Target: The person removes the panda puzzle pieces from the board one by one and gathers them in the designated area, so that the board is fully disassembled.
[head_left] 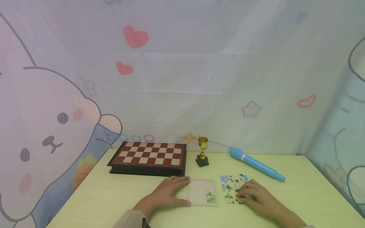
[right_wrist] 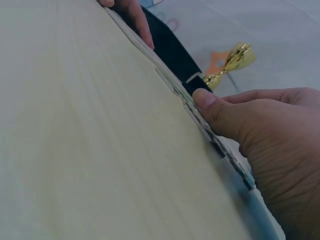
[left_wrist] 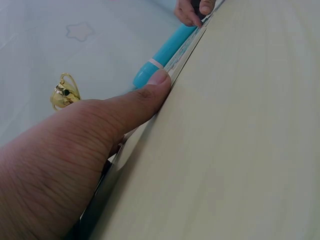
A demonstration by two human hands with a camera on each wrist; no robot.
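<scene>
A pale puzzle frame (head_left: 203, 205) lies flat on the table, with one green and blue puzzle piece (head_left: 210, 197) in its lower right corner. My left hand (head_left: 168, 193) touches the frame's left side, thumb at the near corner and fairly straight fingers at the far one. To the right lies a loose group of panda-picture puzzle pieces (head_left: 228, 186). Over their right part my right hand (head_left: 256, 196) bends its fingers, with thumb and fingertips close together at the pieces. Whether it pinches one is hidden, also in the right wrist view, where the thumb (right_wrist: 206, 100) covers the spot.
Behind the left hand is a black-sided box with a red and white chessboard top (head_left: 151, 155). A small gold trophy cup (head_left: 202, 152) on a black base stands behind the frame. A thick blue pen-shaped object (head_left: 258, 165) lies behind the pieces. A printed cloth hangs beyond the table.
</scene>
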